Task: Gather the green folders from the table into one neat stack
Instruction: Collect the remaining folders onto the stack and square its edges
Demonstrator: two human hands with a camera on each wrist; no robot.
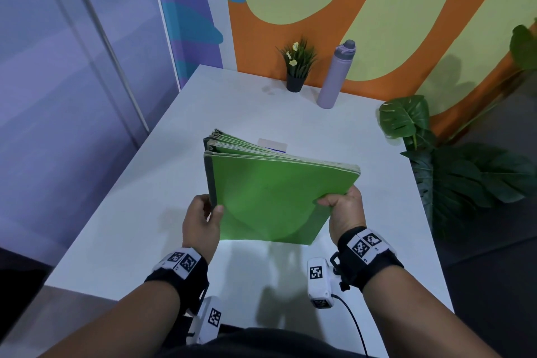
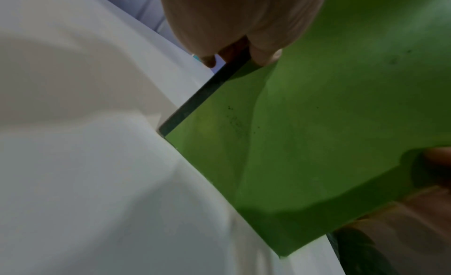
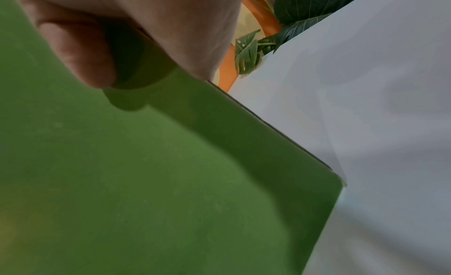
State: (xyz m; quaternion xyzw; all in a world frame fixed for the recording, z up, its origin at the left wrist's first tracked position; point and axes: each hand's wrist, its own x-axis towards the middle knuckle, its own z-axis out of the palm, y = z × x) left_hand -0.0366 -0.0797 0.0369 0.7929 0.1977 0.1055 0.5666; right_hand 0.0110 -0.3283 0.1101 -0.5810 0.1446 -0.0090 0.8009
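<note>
The left hand (image 1: 200, 221) grips the dark spine side of the green folders (image 1: 270, 200), thumb on the cover. The right hand (image 1: 345, 209) pinches the other side. The stack stands tilted between them on the table (image 1: 122, 212). Past the hands, a small pot (image 1: 294, 82) holds a plant, beside a purple bottle (image 1: 334, 75). Only the head view shows those.

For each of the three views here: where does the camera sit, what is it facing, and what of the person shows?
Head: worn on the head, looking down at the green folders over the white table; both forearms, left hand and right hand show.
Left wrist: looks along the left hand at the stack's dark spine edge.
Right wrist: looks along the right hand's thumb on the cover.
All three share folders and table.
</note>
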